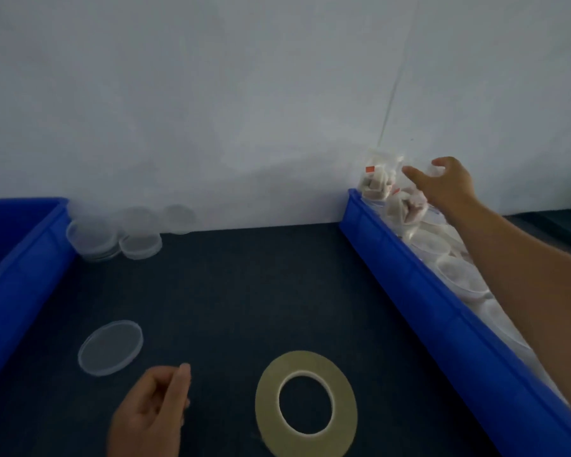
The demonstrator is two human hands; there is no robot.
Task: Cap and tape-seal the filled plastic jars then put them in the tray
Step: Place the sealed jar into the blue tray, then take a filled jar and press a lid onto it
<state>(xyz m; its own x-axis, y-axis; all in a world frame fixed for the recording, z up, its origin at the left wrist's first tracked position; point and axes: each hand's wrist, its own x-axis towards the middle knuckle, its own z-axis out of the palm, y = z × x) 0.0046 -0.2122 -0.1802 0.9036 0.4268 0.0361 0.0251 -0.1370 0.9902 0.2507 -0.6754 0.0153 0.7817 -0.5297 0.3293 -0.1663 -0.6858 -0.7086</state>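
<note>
Fingers (414, 175) of the right hand (449, 188) curl round a blurred clear jar (431, 169) above the far end of the right blue tray (426, 291), which holds more jars (406, 209). The left hand (152, 410) hangs loosely curled and holds nothing, between a loose lid (110, 347) and the tape roll (305, 402) on the dark table (228, 291)
</note>
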